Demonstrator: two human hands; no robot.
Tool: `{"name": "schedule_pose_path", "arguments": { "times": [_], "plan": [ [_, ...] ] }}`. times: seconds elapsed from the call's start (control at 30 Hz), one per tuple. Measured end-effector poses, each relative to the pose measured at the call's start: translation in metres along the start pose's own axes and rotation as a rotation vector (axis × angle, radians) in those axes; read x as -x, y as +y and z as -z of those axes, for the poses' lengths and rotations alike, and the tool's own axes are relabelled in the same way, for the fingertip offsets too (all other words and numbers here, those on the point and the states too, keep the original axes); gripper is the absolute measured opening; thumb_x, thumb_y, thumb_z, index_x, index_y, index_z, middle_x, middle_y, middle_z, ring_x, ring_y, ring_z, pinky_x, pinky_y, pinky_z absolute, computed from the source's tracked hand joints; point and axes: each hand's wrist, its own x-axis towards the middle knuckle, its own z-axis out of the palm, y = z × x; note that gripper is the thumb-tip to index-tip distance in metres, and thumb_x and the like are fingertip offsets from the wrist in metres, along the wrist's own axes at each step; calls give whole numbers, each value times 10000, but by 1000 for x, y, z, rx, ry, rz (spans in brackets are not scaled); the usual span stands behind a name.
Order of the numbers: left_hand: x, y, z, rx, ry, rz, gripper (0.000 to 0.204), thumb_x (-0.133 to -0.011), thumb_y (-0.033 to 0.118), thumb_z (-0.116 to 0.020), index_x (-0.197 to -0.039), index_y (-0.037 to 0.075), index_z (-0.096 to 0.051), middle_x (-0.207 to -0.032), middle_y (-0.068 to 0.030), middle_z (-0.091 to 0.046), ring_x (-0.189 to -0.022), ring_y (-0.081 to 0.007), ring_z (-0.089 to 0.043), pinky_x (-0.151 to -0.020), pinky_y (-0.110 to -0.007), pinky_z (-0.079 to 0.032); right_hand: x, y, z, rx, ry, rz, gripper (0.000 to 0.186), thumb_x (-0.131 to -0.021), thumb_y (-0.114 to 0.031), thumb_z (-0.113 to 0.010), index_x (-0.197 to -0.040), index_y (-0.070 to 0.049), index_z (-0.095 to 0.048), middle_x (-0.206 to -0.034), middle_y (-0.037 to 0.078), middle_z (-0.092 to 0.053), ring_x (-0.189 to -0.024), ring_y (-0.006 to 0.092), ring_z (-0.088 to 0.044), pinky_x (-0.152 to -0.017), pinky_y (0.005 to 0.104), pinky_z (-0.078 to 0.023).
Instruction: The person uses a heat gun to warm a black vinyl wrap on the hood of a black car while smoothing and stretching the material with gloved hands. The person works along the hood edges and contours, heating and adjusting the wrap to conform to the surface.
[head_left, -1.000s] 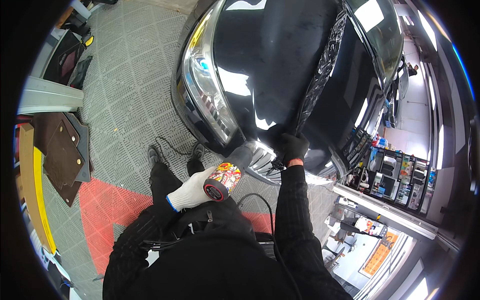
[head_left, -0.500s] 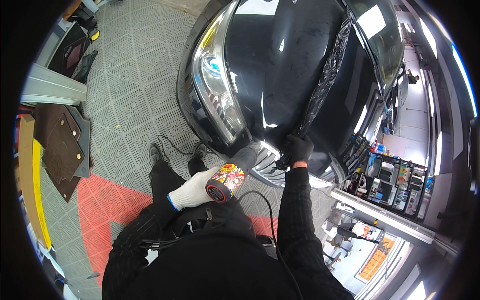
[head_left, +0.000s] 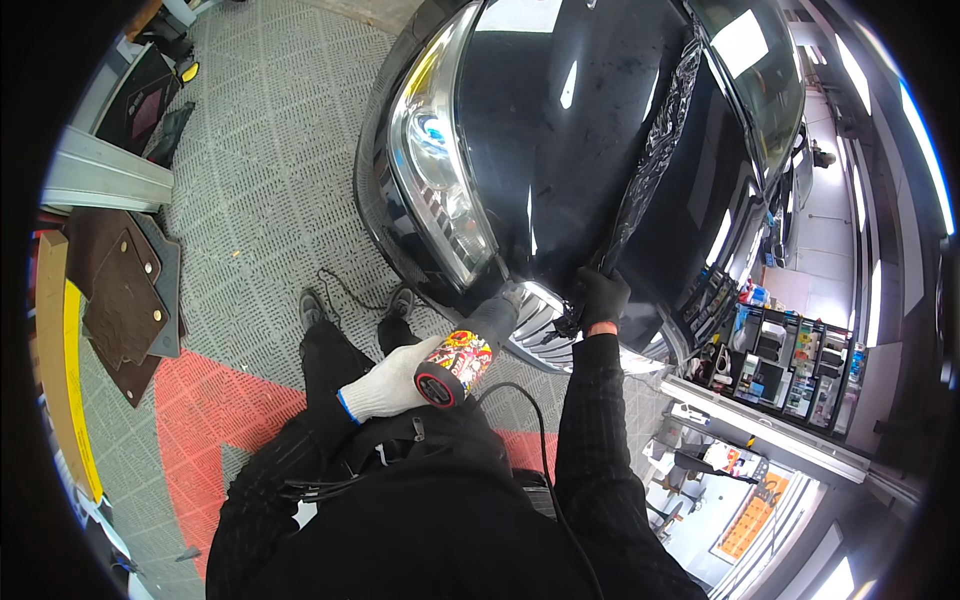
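A black car stands at the upper middle. Crumpled dark film runs lengthwise over it to the chrome grille. A sticker-patterned heat gun points there, the white-gloved left hand's grip wrapped around it. The dark-gloved right hand's grip clenches the film's lower end.

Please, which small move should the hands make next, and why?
Probably the right hand should pull the wrinkled film gently, a little at a time. It grips the film's lower end near the grille, and the strip runs far up the hood. The left hand holds a heat gun, nozzle toward the hood's front edge.
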Motion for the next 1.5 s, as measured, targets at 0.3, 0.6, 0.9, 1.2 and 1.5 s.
{"name": "schedule_pose_path", "arguments": {
  "times": [0.3, 0.6, 0.9, 1.2, 1.5],
  "plan": [
    [1, 0, 4, 7, -25, -2, 691, -914, 180, -856, -1459, -71, -513, -1240, -257, -719, -1163, -338, -734, -1012, -409, -567, 3, 2, -1, 5, 20, 33, 177, -813, 7, -804, -986, 37, -782, -793, 84, -747, -620, 187, -686, -594, 347, -549],
    [-4, 6, 7, -2, 1, 70, 731, -892, 172, -877, -1480, -64, -513, -1258, -241, -724, -1180, -314, -728, -1032, -398, -563, 13, 28, 2, 261, 74, 135, 297, -778, -69, -806, -1050, 45, -771, -845, 101, -768, -691, 203, -713, -631, 360, -559],
    [-7, 0, 5, -11, 30, 92, 820, -886, 175, -888, -1551, -56, -467, -1297, -235, -721, -1197, -297, -724, -1060, -398, -560, 43, 75, 9, 303, 201, 98, 310, -699, -127, -837, -963, -6, -725, -811, 100, -748, -654, 199, -698, -589, 374, -556],
    [-8, 5, 5, 32, -35, 88, 790, -889, 194, -890, -1519, -61, -488, -1298, -233, -720, -1199, -294, -726, -1051, -392, -559, 39, 59, 25, 196, -61, 4, 303, -750, -14, -786, -1047, 24, -738, -797, 72, -735, -654, 181, -695, -603, 332, -553],
    [-3, 7, 2, 35, 3, 80, 747, -890, 190, -889, -1490, -46, -513, -1276, -219, -734, -1191, -295, -733, -1033, -398, -569, 33, 66, 48, -683, -452, -322, 398, -1033, -279, -656, -1316, 1, -673, -1034, 142, -752, -734, 200, -690, -676, 309, -559]
  ]
}}
